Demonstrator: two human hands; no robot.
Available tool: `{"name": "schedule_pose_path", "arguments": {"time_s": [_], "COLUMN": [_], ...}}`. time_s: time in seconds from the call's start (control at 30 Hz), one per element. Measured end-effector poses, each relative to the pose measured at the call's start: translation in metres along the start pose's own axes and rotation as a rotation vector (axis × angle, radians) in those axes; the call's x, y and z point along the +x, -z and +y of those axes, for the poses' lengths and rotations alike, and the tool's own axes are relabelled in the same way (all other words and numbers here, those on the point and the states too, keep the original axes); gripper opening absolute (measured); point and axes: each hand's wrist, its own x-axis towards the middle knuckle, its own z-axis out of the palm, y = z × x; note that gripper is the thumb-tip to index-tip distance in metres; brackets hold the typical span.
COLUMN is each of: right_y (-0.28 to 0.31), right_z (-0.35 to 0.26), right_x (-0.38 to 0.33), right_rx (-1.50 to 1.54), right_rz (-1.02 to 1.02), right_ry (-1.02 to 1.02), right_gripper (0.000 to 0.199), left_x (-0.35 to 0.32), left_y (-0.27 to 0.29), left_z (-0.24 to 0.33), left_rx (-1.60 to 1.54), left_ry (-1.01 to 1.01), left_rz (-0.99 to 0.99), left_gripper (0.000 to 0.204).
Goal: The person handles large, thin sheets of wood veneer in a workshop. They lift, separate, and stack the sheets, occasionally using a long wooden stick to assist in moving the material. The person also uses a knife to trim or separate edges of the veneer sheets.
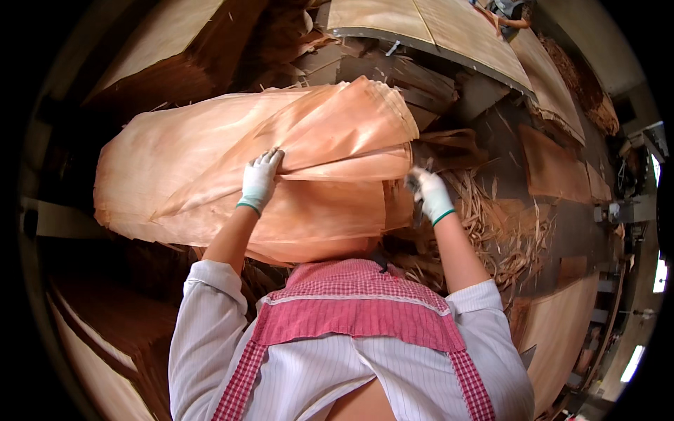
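A stack of thin, pinkish-tan wood veneer sheets lies in front of me. Its top veneer sheet is folded and creased, fanning out toward the right end. My left hand, in a white glove with a green cuff, grips the folded sheet near the middle, fingers pressed together at the crease. Just off the stack's right end is my right hand, gloved the same way. Motion smears its fingers, and something dark shows at their tips; whether it is an object or dirt on the glove is unclear.
Shredded veneer strips litter the floor to the right. Other veneer stacks stand at far left, lower left and lower right. A long veneer-topped table crosses the far side, with another person's arm beyond it.
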Motion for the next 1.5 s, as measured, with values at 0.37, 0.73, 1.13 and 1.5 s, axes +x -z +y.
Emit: {"name": "schedule_pose_path", "arguments": {"time_s": [0.37, 0.73, 1.13, 1.5], "right_y": [-0.039, -0.077, -0.133, -0.056], "right_z": [0.101, -0.014, -0.075, -0.022], "right_x": [-0.048, -0.040, 0.042, -0.032], "right_rx": [-0.430, 0.018, 0.236, -0.203], "right_rz": [0.026, -0.215, -0.093, -0.154], "right_ry": [0.040, 0.051, -0.079, -0.025], "right_gripper": [0.043, 0.011, 0.018, 0.023], "left_x": [0.062, 0.048, 0.000, 0.006], "left_y": [0.042, 0.042, 0.135, -0.007], "left_z": [-0.031, -0.021, 0.037, 0.006], "left_rx": [-0.378, -0.327, -0.189, 0.110], "left_ry": [0.028, -0.001, -0.131, 0.041], "left_rz": [-0.424, -0.348, 0.494, -0.025], "left_gripper": [0.037, 0.046, 0.034, 0.083]}}
